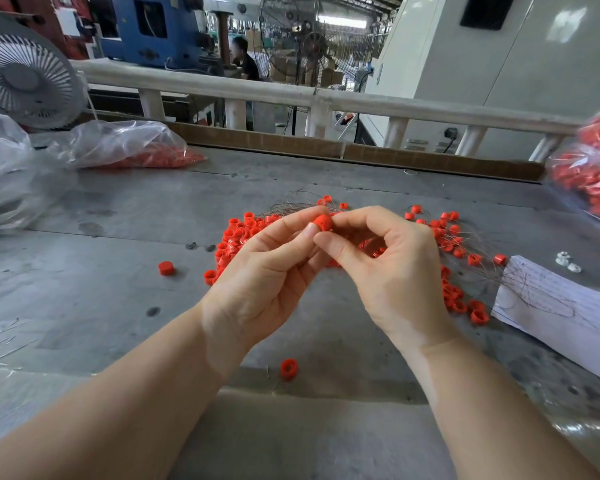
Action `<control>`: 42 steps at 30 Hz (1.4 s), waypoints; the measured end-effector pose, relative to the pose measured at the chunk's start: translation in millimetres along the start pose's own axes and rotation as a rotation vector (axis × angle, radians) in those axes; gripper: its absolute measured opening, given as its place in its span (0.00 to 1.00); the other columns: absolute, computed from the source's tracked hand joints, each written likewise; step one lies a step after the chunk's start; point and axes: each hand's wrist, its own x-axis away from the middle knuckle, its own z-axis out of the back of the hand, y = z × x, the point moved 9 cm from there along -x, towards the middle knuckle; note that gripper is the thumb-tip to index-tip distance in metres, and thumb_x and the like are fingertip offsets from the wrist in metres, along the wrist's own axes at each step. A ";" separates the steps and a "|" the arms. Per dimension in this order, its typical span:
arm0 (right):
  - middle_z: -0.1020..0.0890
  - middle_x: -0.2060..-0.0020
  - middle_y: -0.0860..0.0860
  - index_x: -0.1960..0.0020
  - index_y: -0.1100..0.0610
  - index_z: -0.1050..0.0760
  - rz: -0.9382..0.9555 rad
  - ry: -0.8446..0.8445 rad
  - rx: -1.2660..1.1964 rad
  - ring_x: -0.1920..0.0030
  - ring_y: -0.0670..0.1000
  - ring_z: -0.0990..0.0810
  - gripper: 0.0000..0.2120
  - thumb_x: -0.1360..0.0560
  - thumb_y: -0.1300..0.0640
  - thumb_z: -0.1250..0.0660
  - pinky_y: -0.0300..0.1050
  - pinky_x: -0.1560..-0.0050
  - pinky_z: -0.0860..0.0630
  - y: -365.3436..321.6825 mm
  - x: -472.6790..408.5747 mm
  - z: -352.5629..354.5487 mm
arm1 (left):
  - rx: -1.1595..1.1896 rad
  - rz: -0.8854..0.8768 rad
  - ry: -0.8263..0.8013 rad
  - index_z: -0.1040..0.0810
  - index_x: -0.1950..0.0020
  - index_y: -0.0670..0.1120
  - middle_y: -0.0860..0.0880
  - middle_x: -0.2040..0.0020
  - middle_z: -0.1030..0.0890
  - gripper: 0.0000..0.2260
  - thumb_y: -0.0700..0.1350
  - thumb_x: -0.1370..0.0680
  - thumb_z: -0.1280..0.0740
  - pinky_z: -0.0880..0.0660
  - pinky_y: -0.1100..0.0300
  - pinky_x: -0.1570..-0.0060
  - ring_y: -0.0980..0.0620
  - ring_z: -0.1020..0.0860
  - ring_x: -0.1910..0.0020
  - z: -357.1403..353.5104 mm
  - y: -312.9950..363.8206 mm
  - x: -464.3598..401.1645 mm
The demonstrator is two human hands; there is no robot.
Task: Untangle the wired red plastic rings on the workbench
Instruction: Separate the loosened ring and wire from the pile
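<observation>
Nearest the camera: lying alone on the grey workbench (84, 271), one loose red ring (288, 368), just ahead of the near edge between the two forearms.

Above it, meeting over the bench: left hand (264, 271) and right hand (388, 268), fingertips touching. Being pinched between left thumb and forefinger: a single red ring (323, 223), raised off the surface. Closing on the same ring from the other side: right thumb and forefinger, remaining fingers curling loosely beneath. No wire visible on that ring, though possibly hidden by the fingers.

Just behind and beneath the hands: spreading across the bench, the tangled heap of rings (239, 233), continuing to the right as a looser scatter (458, 292) threaded on fine wires (291, 202). Sitting apart to the left: another single ring (166, 268).

Lying at the right: a lined sheet of paper (551, 306), wire ends trailing over it.

Further back: resting at left, a clear plastic bag (125, 143) with red rings inside; bulging at far right, a second bag (593, 178). Standing at far left: a white fan (25, 71).

Likely handling: looking light, rigid and smooth, so easily slipping away; probably gripping best across the outer wall with fingertips. Wires appearing thin and springy, likely snagging neighbours; seemingly easing out better than tugging.
</observation>
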 end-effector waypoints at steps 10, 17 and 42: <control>0.18 0.65 0.49 0.57 0.54 0.20 -0.016 -0.008 -0.128 0.64 0.43 0.21 0.05 0.30 0.62 0.28 0.36 0.60 0.24 -2.1 1.1 0.4 | -0.050 -0.032 -0.024 0.14 0.58 0.46 0.47 0.57 0.15 0.09 0.38 0.32 0.33 0.22 0.65 0.56 0.54 0.17 0.56 -3.1 1.8 1.6; 0.18 0.64 0.53 0.56 0.59 0.19 0.032 -0.014 -0.035 0.63 0.48 0.20 0.03 0.29 0.60 0.30 0.42 0.60 0.22 -2.8 -0.6 1.6 | -0.067 0.010 -0.004 0.14 0.57 0.46 0.48 0.59 0.15 0.08 0.40 0.33 0.31 0.21 0.63 0.52 0.55 0.17 0.59 -0.8 3.7 2.1; 0.18 0.70 0.46 0.62 0.54 0.21 -0.050 -0.026 -0.237 0.68 0.41 0.21 0.04 0.30 0.62 0.29 0.34 0.64 0.25 1.0 -2.1 0.1 | -0.190 -0.118 -0.002 0.14 0.59 0.45 0.47 0.59 0.15 0.08 0.40 0.32 0.33 0.22 0.66 0.58 0.53 0.17 0.57 -9.4 13.5 4.4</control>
